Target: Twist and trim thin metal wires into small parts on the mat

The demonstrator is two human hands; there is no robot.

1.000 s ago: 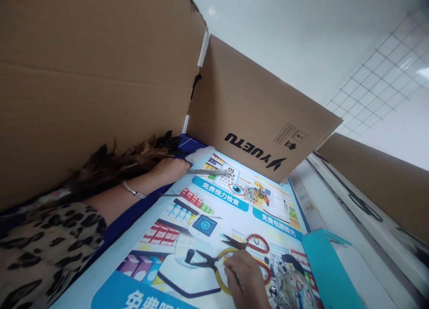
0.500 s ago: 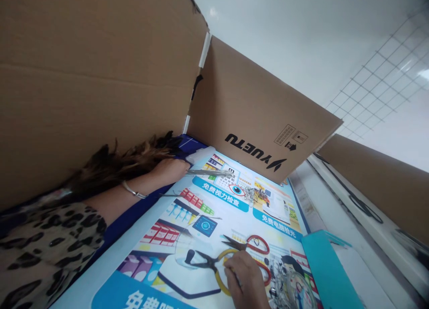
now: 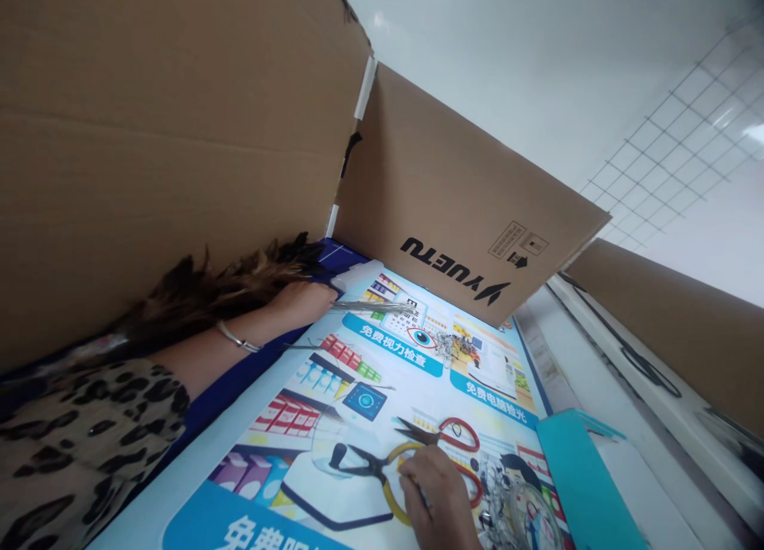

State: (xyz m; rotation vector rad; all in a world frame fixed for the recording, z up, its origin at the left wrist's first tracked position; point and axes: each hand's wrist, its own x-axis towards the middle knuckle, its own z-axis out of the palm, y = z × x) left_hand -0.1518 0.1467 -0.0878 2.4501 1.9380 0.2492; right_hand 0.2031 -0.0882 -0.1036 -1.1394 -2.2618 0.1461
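At the far left of the mat, my left hand (image 3: 307, 302) has its fingers curled at the near end of a bundle of thin silvery metal wires (image 3: 373, 306); its fingertips are partly hidden. My right hand (image 3: 442, 498) rests closed at the bottom of the view, with a thin dark rod (image 3: 423, 496) showing between its fingers. Just left of it lie yellow-handled pliers (image 3: 391, 466), their jaws apart, with one handle partly behind the hand. Red-handled scissors (image 3: 438, 437) lie beyond, blades apart, one handle loop partly covered by the hand.
Brown feathers (image 3: 239, 283) lie along the left cardboard wall (image 3: 179, 136). Small metal pieces (image 3: 457, 347) are on the printed mat (image 3: 382, 407). A clear round dish (image 3: 534, 514) with metal bits is near right, beside a teal box (image 3: 588, 482). A printed cardboard panel (image 3: 454, 176) stands behind.
My left hand and the wire ends have shifted very slightly. The thin rod in my right hand has tilted a little; the tools have stayed put.
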